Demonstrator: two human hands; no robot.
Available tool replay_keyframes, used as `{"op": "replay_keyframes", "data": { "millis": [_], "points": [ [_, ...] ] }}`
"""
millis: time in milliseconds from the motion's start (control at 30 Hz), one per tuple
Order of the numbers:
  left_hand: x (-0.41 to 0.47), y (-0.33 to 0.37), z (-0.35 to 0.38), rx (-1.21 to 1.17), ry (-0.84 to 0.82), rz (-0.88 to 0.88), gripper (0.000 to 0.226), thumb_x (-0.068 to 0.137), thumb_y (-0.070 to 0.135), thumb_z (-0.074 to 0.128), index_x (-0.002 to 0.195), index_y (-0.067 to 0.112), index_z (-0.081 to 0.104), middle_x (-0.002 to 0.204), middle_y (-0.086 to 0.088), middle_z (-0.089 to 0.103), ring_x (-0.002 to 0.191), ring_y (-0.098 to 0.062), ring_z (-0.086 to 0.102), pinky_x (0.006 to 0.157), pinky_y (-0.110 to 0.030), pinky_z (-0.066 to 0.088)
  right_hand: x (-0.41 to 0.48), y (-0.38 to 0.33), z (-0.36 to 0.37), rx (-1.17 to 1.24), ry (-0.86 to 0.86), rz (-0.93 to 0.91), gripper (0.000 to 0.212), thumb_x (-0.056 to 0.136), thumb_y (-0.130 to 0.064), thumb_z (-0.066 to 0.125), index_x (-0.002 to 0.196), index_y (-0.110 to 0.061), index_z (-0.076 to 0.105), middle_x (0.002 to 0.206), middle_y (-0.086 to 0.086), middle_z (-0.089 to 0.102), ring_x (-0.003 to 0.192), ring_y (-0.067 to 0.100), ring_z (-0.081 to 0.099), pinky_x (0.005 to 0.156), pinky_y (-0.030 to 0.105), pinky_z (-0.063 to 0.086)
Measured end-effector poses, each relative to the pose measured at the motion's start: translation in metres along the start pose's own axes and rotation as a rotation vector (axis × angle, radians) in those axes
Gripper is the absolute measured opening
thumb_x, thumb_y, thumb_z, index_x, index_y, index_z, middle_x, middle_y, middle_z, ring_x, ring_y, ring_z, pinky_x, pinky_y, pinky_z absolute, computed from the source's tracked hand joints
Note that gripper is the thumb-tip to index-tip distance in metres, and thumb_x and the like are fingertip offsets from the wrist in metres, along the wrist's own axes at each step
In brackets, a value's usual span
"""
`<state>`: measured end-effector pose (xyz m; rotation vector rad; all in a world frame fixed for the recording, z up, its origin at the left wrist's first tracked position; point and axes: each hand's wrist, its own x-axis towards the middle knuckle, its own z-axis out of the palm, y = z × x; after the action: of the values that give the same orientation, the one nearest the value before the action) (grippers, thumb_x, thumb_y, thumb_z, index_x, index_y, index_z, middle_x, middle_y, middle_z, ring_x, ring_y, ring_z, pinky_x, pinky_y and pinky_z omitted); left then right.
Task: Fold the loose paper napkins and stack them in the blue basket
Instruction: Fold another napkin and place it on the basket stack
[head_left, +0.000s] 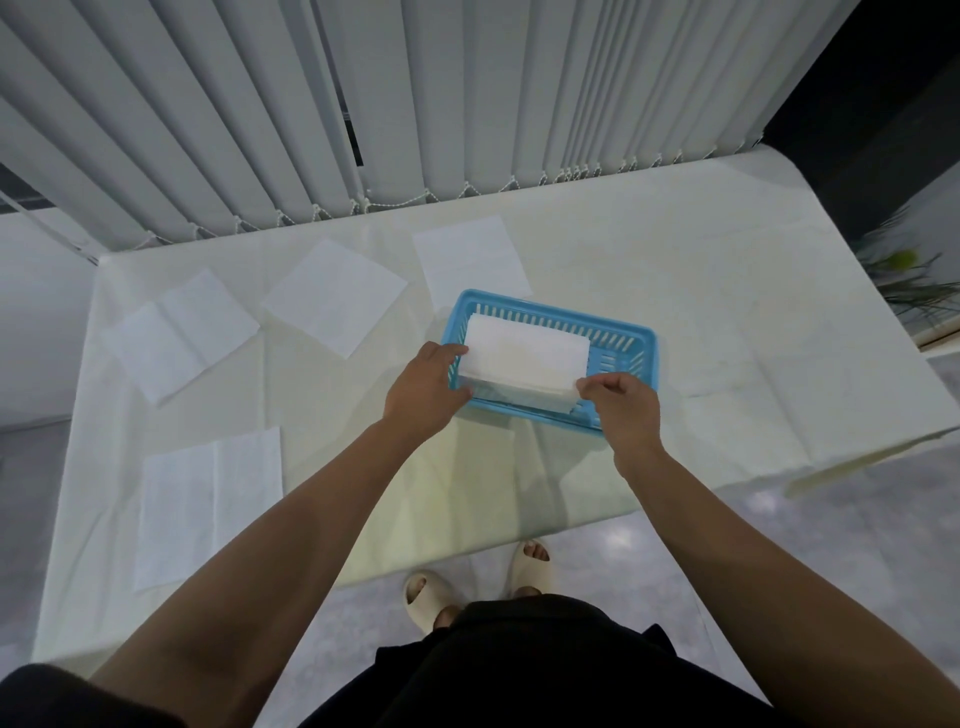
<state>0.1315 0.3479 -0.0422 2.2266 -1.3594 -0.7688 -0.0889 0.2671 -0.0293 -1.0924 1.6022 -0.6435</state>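
Both hands are on the folded napkin (524, 358). The left hand (426, 387) grips its left short end with the fingers curled round the edge, and the right hand (623, 410) pinches the near right corner between thumb and fingertips. The napkin stretches straight from one hand to the other, so its long axis runs left to right between them. That matches the long axis of the blue basket (641, 332), which sits directly beneath. The napkin hangs inside the basket's rim, its far edge close to the slatted back wall. A pale layer shows below its near edge, and I can't tell whether that is a lower fold or a napkin already lying inside. It looks like a straight drop from here: lower it flat, open both hands, no turning needed. Then comes the next pick. The loose napkins (182, 338) lie flat on the bench (727, 270), all of them on the left hand's side, none by the right. The nearest sheet (335, 296) sits just beyond and left of the left hand, so that hand looks better placed to reach it.
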Motion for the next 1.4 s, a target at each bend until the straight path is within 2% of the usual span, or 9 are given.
{"op": "replay_keyframes", "data": {
  "millis": [200,433,567,967,1033,1100,1200,1300,1400],
  "points": [
    [0.004,0.004,0.005,0.033,0.058,0.038,0.05,0.087,0.034,0.066,0.133,0.026,0.048,0.125,0.0,0.053,0.11,-0.019,0.057,0.088,-0.037,0.053,0.002,-0.003,-0.003,0.019,-0.03,0.017,0.012,0.079,-0.017,0.073,0.087,-0.009,0.071,0.084,-0.003,0.067,0.071,0.007,0.056,0.075,0.024,0.045],
    [0.007,0.006,0.004,0.055,0.065,0.04,0.042,0.088,0.035,0.064,0.128,0.025,0.052,0.123,0.001,0.054,0.101,-0.019,0.058,0.079,-0.031,0.051,0.001,-0.003,-0.002,0.017,-0.058,0.01,0.014,0.077,-0.015,0.073,0.088,-0.007,0.071,0.084,-0.003,0.069,0.07,0.006,0.056,0.069,0.02,0.043],
    [0.009,0.006,0.004,0.061,0.069,0.027,0.042,0.087,0.037,0.064,0.126,0.025,0.053,0.12,0.001,0.054,0.097,-0.018,0.059,0.077,-0.034,0.053,0.0,0.0,0.0,-0.016,-0.037,-0.014,0.011,0.077,-0.019,0.074,0.083,-0.012,0.07,0.082,-0.005,0.068,0.074,0.007,0.059,0.07,0.021,0.044],
    [0.006,0.009,0.003,0.07,0.074,0.007,0.022,0.087,0.037,0.064,0.101,0.022,0.055,0.106,0.004,0.056,0.093,-0.015,0.059,0.073,-0.034,0.055,0.002,0.006,0.001,-0.218,-0.017,-0.11,0.017,0.079,-0.021,0.075,0.09,-0.014,0.064,0.08,-0.005,0.061,0.074,0.008,0.056,0.061,0.016,0.04],
    [0.005,0.008,0.003,0.089,0.077,0.021,0.024,0.087,0.039,0.064,0.101,0.022,0.055,0.106,0.003,0.055,0.092,-0.015,0.059,0.069,-0.03,0.052,0.001,0.007,0.001,-0.321,0.015,-0.216,0.014,0.082,-0.022,0.071,0.092,-0.016,0.063,0.089,-0.004,0.061,0.083,0.011,0.057,0.067,0.018,0.042],
    [0.003,0.007,0.002,0.108,0.089,0.052,0.028,0.085,0.044,0.065,0.1,0.021,0.057,0.106,0.003,0.054,0.089,-0.013,0.056,0.065,-0.027,0.047,0.001,0.01,-0.001,-0.524,0.074,-0.469,0.015,0.086,-0.021,0.065,0.1,-0.017,0.064,0.104,-0.002,0.062,0.098,0.017,0.058,0.081,0.026,0.046],
    [0.001,0.005,0.001,0.129,0.12,0.087,0.037,0.081,0.052,0.065,0.102,0.022,0.061,0.107,0.005,0.051,0.092,-0.011,0.051,0.067,-0.025,0.042,0.001,0.016,0.001,-0.798,0.03,-0.741,0.03,0.09,-0.023,0.057,0.119,-0.017,0.062,0.13,0.0,0.058,0.12,0.024,0.05,0.098,0.038,0.04],
    [0.004,0.003,0.003,0.136,0.184,0.126,0.035,0.086,0.049,0.061,0.109,0.023,0.064,0.116,0.002,0.053,0.104,-0.015,0.053,0.079,-0.028,0.045,0.0,0.02,0.007,-1.007,-0.109,-0.746,0.044,0.097,-0.031,0.047,0.138,-0.017,0.047,0.151,0.002,0.039,0.138,0.026,0.034,0.112,0.043,0.024],
    [0.01,0.003,0.005,0.214,0.187,0.181,0.035,0.094,0.041,0.051,0.124,0.025,0.06,0.134,0.003,0.053,0.121,-0.02,0.048,0.097,-0.034,0.04,0.0,0.024,0.013,-1.161,-0.189,-0.7,0.054,0.1,-0.04,0.036,0.148,-0.016,0.03,0.159,0.003,0.02,0.147,0.026,0.016,0.119,0.046,0.01]
  ]
}}
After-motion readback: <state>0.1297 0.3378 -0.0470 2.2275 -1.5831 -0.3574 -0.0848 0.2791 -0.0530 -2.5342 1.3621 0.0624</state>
